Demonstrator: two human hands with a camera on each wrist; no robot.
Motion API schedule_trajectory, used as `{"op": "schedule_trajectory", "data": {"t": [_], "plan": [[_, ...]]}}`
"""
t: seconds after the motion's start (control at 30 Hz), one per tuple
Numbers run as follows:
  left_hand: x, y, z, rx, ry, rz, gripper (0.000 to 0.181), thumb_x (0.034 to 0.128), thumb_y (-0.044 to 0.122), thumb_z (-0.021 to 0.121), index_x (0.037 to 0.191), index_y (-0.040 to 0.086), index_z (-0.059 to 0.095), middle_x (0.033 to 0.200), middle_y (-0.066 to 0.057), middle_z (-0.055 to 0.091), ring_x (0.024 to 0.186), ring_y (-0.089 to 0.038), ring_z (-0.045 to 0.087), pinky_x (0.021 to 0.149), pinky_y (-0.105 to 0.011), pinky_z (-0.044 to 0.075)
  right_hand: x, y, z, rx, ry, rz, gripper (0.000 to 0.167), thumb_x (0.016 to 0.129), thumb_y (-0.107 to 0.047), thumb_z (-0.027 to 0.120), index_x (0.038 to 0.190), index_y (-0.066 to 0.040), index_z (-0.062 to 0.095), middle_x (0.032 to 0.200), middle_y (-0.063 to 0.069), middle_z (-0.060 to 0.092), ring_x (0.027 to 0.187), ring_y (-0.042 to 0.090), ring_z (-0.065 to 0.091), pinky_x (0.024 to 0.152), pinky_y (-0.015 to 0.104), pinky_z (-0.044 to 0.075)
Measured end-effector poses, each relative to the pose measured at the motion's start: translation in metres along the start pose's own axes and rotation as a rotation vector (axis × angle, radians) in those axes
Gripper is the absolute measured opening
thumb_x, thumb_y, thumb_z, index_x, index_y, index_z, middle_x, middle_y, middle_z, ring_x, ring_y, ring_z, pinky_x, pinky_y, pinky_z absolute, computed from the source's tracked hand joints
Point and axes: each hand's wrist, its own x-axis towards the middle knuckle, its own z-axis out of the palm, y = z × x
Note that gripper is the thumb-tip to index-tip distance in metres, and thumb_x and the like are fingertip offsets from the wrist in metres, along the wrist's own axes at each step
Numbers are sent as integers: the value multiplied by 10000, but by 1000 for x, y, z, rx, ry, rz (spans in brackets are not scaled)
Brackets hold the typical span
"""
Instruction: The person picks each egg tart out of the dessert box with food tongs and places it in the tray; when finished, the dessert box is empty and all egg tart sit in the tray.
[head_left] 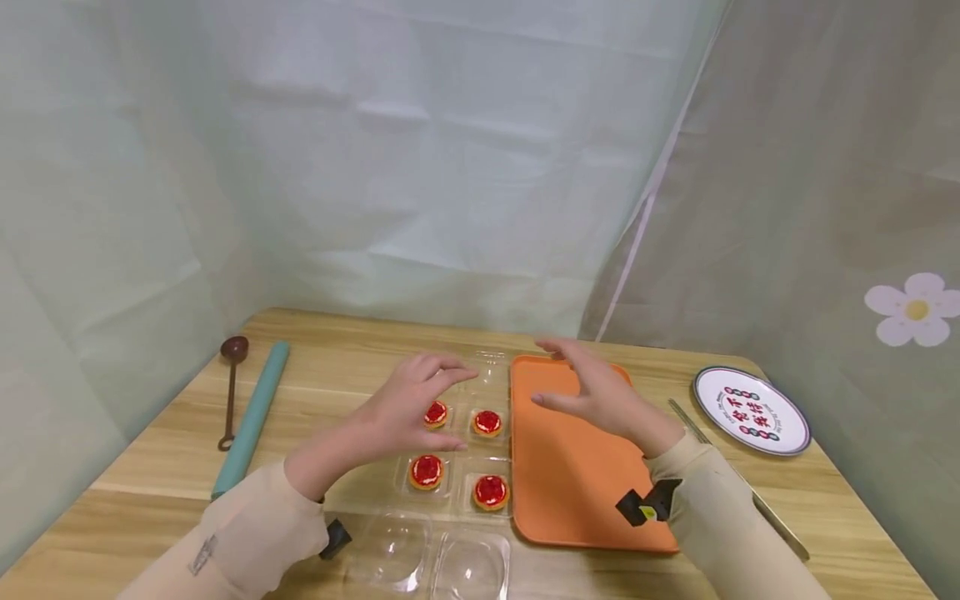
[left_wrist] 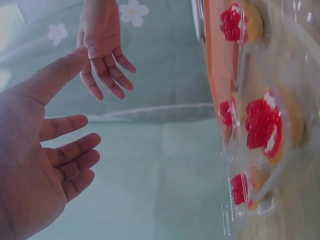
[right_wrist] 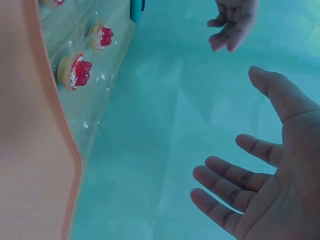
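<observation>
Both hands hover in the air, empty, palms facing each other with fingers spread. The left hand (head_left: 408,408) is above the clear plastic containers (head_left: 471,560), which hold several red-topped tarts (head_left: 491,492). Over the orange tray (head_left: 570,475) hangs the right hand (head_left: 600,396), touching nothing. In the left wrist view, tarts (left_wrist: 262,125) stand to the side of the left hand (left_wrist: 35,155). The right wrist view shows the right hand (right_wrist: 285,175) apart from the tray (right_wrist: 35,150) and from a tart (right_wrist: 75,71). The left hand partly hides the upper left of the containers.
A teal roll (head_left: 252,417) and a brown ladle (head_left: 232,392) lie at the table's left. On the right are a white plate (head_left: 752,410) with red writing and a long metal rod (head_left: 776,518), partly behind the right sleeve. Curtains stand behind the wooden table (head_left: 337,350).
</observation>
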Motion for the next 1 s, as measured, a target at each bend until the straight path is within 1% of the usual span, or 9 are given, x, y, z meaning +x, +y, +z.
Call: {"op": "schedule_trajectory", "data": {"t": [0.1, 0.2, 0.27, 0.33, 0.47, 0.6, 0.7, 0.87, 1.0], "plan": [[-5, 3, 3, 23, 8, 46, 803, 642, 390, 870, 1301, 58, 553, 1243, -105, 569, 1173, -283, 509, 1023, -505, 416, -13, 0, -2, -31, 25, -45, 721, 843, -370, 726, 1442, -151, 391, 1430, 82, 475, 1254, 306, 504, 1030, 516, 435], [-10, 7, 4, 40, 0, 71, 796, 645, 402, 866, 1295, 63, 557, 1228, -92, 572, 1158, -269, 508, 1024, -491, 414, -27, -1, -4, -73, 36, -46, 714, 837, -376, 730, 1433, -159, 403, 1409, 55, 492, 1233, 272, 515, 1011, 491, 457], [-14, 10, 5, 48, -12, 72, 793, 654, 408, 859, 1300, 64, 554, 1232, -92, 571, 1162, -269, 505, 1022, -492, 415, -37, -1, -5, -102, 41, -36, 705, 837, -385, 728, 1426, -164, 411, 1388, 36, 508, 1218, 252, 527, 1000, 474, 469], [-18, 13, 6, 59, -25, 64, 795, 657, 418, 855, 1303, 66, 553, 1231, -84, 573, 1157, -262, 504, 1010, -483, 420, -47, 0, -6, -143, 52, -31, 688, 837, -394, 726, 1412, -165, 426, 1367, 17, 525, 1191, 225, 545, 978, 453, 487], [-28, 16, 9, 83, -42, 28, 800, 648, 433, 856, 1303, 82, 558, 1216, -68, 578, 1159, -252, 501, 996, -459, 426, -67, 5, -6, -219, 101, -67, 636, 836, -369, 733, 1371, -150, 466, 1329, 14, 555, 1162, 235, 572, 940, 463, 502], [-39, 16, 12, 85, -63, -12, 796, 648, 426, 858, 1307, 98, 555, 1225, -65, 578, 1177, -254, 497, 1010, -459, 419, -86, 11, -5, -284, 159, -80, 621, 816, -361, 755, 1346, -170, 494, 1308, -11, 563, 1185, 216, 559, 934, 439, 492], [-45, 15, 15, 81, -78, -35, 782, 653, 415, 855, 1305, 102, 556, 1237, -66, 580, 1171, -250, 503, 1013, -462, 419, -98, 15, -3, -319, 204, -83, 627, 784, -347, 785, 1326, -182, 515, 1281, -44, 563, 1170, 162, 546, 951, 312, 457], [-51, 15, 23, 43, -120, -73, 746, 676, 373, 847, 1306, 101, 555, 1248, -57, 575, 1163, -234, 508, 1016, -469, 419, -117, 24, 0, -328, 277, -94, 652, 724, -272, 834, 1301, -188, 541, 1227, -50, 579, 1120, 144, 532, 982, 45, 284], [-54, 17, 29, -11, -137, -95, 731, 688, 350, 843, 1318, 123, 549, 1252, -35, 571, 1171, -211, 502, 1020, -456, 418, -131, 33, 2, -305, 289, -46, 656, 731, -273, 831, 1312, -207, 534, 1250, -24, 580, 1144, 172, 515, 984, -42, 178]]}}
